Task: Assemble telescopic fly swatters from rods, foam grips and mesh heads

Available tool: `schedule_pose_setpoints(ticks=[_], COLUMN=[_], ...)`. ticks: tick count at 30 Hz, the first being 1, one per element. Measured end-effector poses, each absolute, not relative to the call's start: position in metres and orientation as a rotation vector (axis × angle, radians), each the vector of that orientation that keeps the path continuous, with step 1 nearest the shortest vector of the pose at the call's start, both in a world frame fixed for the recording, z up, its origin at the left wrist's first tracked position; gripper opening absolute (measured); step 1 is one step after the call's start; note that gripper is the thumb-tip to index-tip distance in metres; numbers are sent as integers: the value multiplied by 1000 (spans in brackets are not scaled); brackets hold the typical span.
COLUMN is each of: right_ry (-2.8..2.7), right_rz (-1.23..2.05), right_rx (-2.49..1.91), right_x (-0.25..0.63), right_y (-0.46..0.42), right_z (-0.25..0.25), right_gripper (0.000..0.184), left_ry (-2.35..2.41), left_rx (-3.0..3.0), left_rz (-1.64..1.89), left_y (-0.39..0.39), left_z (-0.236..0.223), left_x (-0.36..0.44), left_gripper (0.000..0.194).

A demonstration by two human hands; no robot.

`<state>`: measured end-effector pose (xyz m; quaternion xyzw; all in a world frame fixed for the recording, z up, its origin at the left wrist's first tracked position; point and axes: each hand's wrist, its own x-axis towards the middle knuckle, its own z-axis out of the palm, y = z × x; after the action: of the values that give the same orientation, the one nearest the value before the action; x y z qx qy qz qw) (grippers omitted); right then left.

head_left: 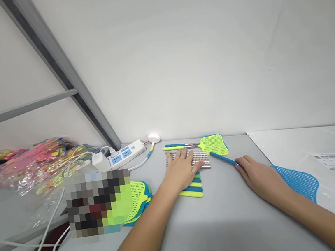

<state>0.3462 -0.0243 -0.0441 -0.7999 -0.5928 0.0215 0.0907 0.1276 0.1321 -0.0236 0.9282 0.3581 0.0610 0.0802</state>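
Observation:
My left hand (181, 169) lies palm down with spread fingers on a row of silver metal rods (204, 162). Below it several blue and lime handles (194, 195) stick out; the hand covers part of them. My right hand (260, 174) is closed around a blue fly swatter, whose blue handle (223, 158) points up and left and whose mesh head (300, 183) shows past the wrist. Behind the rods, a lime fly swatter head (215, 144) lies over a blue one, with their handles (173, 146) to the left.
Left of my left arm, lime and blue swatter heads (137, 198) lie stacked, partly blurred out. A white power strip (128, 154) with cables sits behind. Plastic-wrapped colourful items (45, 163) lie far left; a labelled white plastic package (331, 160) is at right. A wall (201, 54) stands behind.

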Motion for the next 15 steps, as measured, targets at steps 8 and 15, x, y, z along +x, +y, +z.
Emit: schedule_pose_setpoints(ticks=[8,15], right_ry=[-1768,-1772], right_rz=[-41,-51], right_rx=[-2379,-2380], right_x=[355,358], right_y=[-22,-20], right_z=[-47,-45], right_gripper=[39,41], left_ry=[1045,1028], left_rx=[2796,2818], left_rz=[178,200], left_y=[128,127], left_z=[-25,-26], left_x=[131,131], left_gripper=[75,73])
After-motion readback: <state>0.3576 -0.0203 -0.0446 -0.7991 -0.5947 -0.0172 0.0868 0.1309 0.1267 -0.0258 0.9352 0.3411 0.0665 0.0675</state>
